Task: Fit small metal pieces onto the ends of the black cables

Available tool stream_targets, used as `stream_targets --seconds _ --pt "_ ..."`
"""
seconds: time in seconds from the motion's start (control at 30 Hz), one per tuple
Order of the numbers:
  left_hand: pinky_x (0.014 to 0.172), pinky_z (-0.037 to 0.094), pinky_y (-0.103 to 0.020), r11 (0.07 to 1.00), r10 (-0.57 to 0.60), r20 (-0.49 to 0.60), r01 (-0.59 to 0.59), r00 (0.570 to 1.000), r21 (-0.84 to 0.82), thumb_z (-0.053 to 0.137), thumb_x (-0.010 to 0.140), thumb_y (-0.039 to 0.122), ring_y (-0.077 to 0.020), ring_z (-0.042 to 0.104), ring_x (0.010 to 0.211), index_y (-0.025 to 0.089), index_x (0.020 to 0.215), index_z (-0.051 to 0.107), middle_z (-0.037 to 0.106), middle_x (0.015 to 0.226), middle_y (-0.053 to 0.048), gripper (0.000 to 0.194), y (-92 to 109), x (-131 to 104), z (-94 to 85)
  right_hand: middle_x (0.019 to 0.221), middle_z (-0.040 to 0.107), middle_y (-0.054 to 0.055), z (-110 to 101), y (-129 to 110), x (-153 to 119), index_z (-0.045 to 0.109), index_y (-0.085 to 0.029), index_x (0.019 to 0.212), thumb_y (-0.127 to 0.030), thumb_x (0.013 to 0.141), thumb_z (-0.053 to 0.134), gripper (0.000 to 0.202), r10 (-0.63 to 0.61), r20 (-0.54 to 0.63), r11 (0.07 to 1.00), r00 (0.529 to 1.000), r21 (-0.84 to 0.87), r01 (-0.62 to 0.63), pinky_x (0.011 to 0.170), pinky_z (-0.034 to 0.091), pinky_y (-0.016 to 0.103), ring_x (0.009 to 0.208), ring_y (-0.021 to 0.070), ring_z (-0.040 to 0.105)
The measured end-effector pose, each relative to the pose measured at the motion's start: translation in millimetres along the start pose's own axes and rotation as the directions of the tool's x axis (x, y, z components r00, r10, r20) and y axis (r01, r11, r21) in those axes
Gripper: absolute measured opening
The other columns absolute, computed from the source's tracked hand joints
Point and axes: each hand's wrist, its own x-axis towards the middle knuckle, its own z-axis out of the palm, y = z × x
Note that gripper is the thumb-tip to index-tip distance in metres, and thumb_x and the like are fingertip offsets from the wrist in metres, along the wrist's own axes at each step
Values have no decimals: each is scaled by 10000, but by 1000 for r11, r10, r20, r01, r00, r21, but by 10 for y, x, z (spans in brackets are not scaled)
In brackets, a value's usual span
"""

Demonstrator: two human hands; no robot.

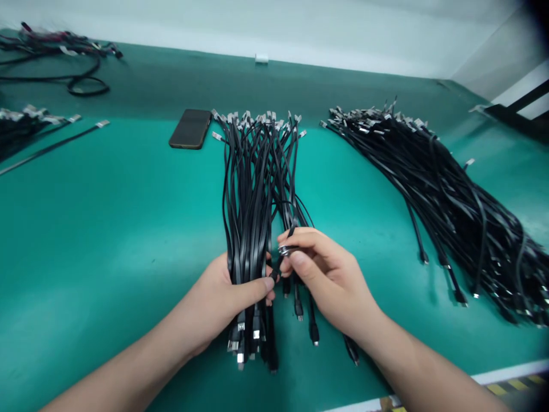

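Observation:
My left hand (240,289) is wrapped round a bundle of flat black cables (249,200) near their lower ends, the thumb lying across the front. Small metal-tipped plugs stick out below that hand. My right hand (328,269) pinches the end of a single black cable (291,250) between thumb and forefinger, just beside the bundle; a shiny metal part shows at the fingertips. More loose black cables (299,306) lie under and beside my right hand, their plugs pointing toward me. Silver connectors (257,119) fan out at the bundle's far end.
A large heap of black cables (437,183) lies on the right of the green mat (107,240). Beyond the bundle, to its left, rests a dark phone (191,129). More cables (26,129) sit at the left edge, with tangled wires (64,48) behind them.

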Motion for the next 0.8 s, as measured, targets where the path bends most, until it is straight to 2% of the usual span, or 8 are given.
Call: stream_targets --seconds 0.07,0.13,0.27,0.4,0.53,0.8 --pt "608 447 -234 999 -22 -10 22 1000 -49 804 784 245 -116 624 633 171 920 621 677 690 44 240 -6 -1 9 955 697 27 -35 -11 -36 641 -228 1079 -305 1020 559 127 30 -81 1000 996 0 -30 687 578 288 727 125 673" --pt "632 467 -235 997 -34 -13 33 999 -69 813 782 244 -116 644 647 166 935 620 693 695 39 259 -15 -1 9 848 707 7 -68 -17 -70 609 -232 1081 -356 1046 517 158 88 -102 996 991 -20 -91 622 564 275 668 128 664" --pt "658 482 -230 998 -36 -9 36 999 -60 801 806 251 -113 656 672 158 924 642 718 695 27 219 -27 -9 -11 710 681 -6 -93 -47 -125 587 -220 941 -387 1046 485 221 237 -18 951 971 -199 -235 478 478 251 521 122 596" --pt "657 493 -230 997 -53 -26 52 998 -56 797 807 240 -116 664 670 156 888 663 731 682 23 177 -39 -19 -21 491 504 -71 -62 -123 -187 549 -226 834 -354 1026 466 245 324 53 891 945 -353 -286 359 296 229 375 99 429" --pt "660 506 -226 994 -65 -29 62 997 -90 797 807 222 -116 670 677 159 885 676 739 690 23 157 -45 -25 -6 488 456 -80 -31 -177 -226 550 -229 807 -337 1020 446 260 359 93 861 929 -416 -291 347 218 232 365 88 338" --pt "667 514 -233 994 -83 -38 80 996 -77 788 818 219 -121 672 679 163 869 668 737 696 23 142 -23 4 15 495 502 -69 -10 -185 -220 576 -231 823 -328 1026 462 252 360 108 863 927 -416 -287 337 239 217 368 90 391"
